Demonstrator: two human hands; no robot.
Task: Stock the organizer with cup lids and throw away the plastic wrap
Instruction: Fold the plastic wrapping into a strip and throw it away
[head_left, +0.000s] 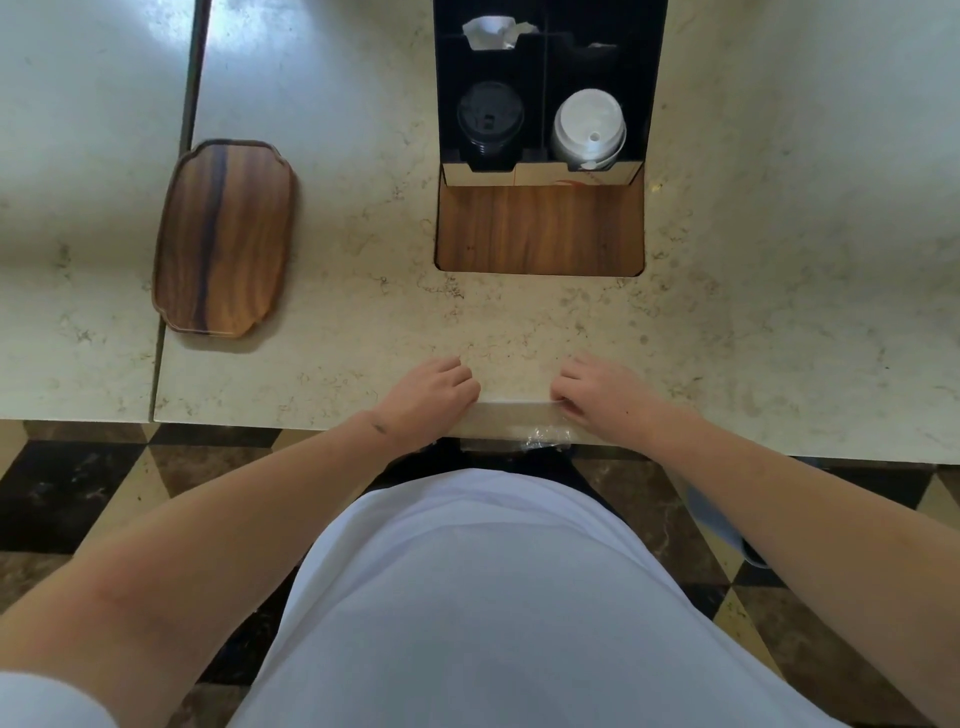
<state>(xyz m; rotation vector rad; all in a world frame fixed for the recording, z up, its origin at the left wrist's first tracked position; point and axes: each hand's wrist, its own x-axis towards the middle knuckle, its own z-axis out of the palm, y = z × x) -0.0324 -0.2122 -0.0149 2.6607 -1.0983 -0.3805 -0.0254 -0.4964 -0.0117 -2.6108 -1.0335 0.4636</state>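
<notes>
A black organizer (655, 78) is set into the marble counter at the far middle. Its front left slot holds a stack of black cup lids (490, 122). The front right slot holds a stack of white cup lids (589, 127). At the counter's near edge a flat piece of clear plastic wrap (519, 422) is stretched between my hands. My left hand (431, 397) grips its left end with curled fingers. My right hand (602, 397) grips its right end the same way. The wrap's crinkled lower edge hangs just over the counter edge.
A crumpled white piece (491, 32) lies in the organizer's back left slot. A wooden panel (540, 228) sits in front of the organizer. An oblong wooden tray (223, 239) lies on the counter at the left, beside a seam. Checkered floor shows below.
</notes>
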